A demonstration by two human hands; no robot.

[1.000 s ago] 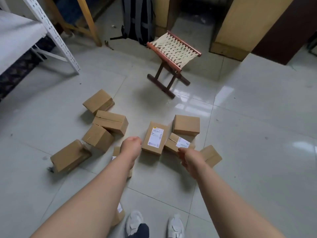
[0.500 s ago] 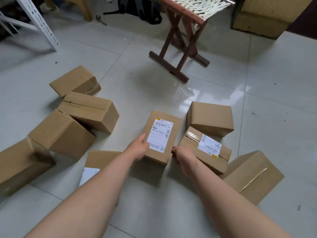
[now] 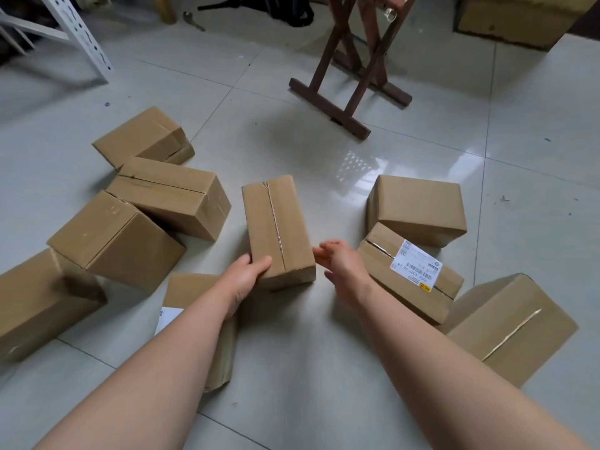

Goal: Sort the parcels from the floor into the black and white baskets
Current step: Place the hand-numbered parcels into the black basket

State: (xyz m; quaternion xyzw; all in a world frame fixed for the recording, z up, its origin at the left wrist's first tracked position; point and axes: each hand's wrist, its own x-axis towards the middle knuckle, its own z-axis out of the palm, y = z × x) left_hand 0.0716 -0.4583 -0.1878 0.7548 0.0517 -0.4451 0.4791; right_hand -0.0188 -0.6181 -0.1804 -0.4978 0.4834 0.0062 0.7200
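Well, from where I stand the sorting has hardly begun: nine brown parcels lie on the tiled floor (image 3: 324,368), and neither the black nor the white basket is anywhere in sight. The left hand (image 3: 245,276) grips the middle parcel (image 3: 276,228) at its near left corner, thumb laid on top beside the taped seam and the rest wrapped round the side; whether the box has left the floor I cannot tell. The right hand (image 3: 341,266) holds nothing, its fingers (image 3: 323,253) loose and spread just beside that parcel's near right corner, seemingly apart from it. To the right of the middle parcel lie three more: a labelled parcel (image 3: 412,271) touching a plain parcel (image 3: 418,206) behind it, and a tilted parcel (image 3: 516,326) nearer the person. To its left a cluster of four parcels (image 3: 172,193) lean on one another in a ragged row. On its near side, partly under the left forearm, a flat parcel (image 3: 191,293) shows a corner of white label. Beyond the middle parcel stands a wooden folding stool (image 3: 350,76). As I judge it, this is the pick-up of one box, likely among the first. All the others are left to carry off, and nothing here tells which basket this one belongs in.
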